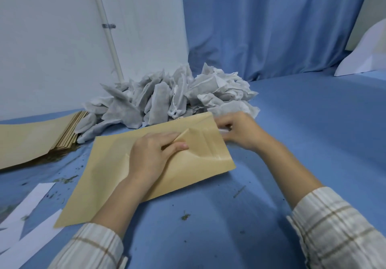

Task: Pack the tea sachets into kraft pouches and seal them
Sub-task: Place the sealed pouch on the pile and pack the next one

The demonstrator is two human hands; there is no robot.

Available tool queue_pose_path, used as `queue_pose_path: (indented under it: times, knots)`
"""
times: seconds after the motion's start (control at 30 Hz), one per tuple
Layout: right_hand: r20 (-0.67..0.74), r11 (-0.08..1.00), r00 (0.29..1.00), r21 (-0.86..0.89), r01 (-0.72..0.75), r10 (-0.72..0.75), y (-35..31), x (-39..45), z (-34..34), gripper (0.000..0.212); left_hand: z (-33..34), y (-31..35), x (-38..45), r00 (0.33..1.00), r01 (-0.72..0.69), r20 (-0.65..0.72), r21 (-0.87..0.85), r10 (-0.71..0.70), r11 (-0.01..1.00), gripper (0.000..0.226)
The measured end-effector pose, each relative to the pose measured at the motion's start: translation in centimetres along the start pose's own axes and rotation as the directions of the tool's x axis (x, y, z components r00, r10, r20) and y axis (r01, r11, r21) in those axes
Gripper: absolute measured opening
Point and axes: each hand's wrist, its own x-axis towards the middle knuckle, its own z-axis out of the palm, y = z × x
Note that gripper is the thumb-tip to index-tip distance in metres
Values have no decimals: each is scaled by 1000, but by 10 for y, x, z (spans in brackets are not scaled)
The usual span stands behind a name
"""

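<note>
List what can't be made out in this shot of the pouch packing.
- Inside of the kraft pouch, head view: its own paper walls hide whether any sachet is in it.
- Right hand fingertips: curled at the pouch mouth around something white, unidentifiable.
- Stack of pouches: cut off by the left edge, count unknown.
- Pouch under the left hand: covered by the palm.
- Sachet pile: rear sachets hidden by front ones.

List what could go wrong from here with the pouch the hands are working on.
1. The left hand pinches a raised fold near the mouth of the kraft pouch; a crease there might spoil the seal.
2. Loose tea crumbs lie on the blue cloth; some could get into the seal strip.
3. The right hand grips a white piece at the pouch's open end; pulling it at an angle may tear the edge.
</note>
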Motion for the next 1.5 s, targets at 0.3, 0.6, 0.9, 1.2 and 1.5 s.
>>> queue_pose_path:
  times: [0.3,0.6,0.9,1.2,1.5]
  knots:
    - [225,815,883,342,-468,413,-22,18,31,36,0,1,0,994,-6,-113,-149,-11,989,31]
    - [28,937,990,320,-140,138,-23,33,36,21,-4,-17,9,986,70,-148,-76,-81,995,14]
    - [-448,900,832,-121,-418,326,68,50,20,90,0,-26,11,980,84,-186,88,-66,993,16]
    - [-284,694,828,701,-163,483,73,40,11,40,0,-27,9,980,87,-187,106,-66,991,22]
    - [-149,564,937,824,-60,317,48,34,20,12,-1,-31,9,977,99,-205,159,-65,982,44]
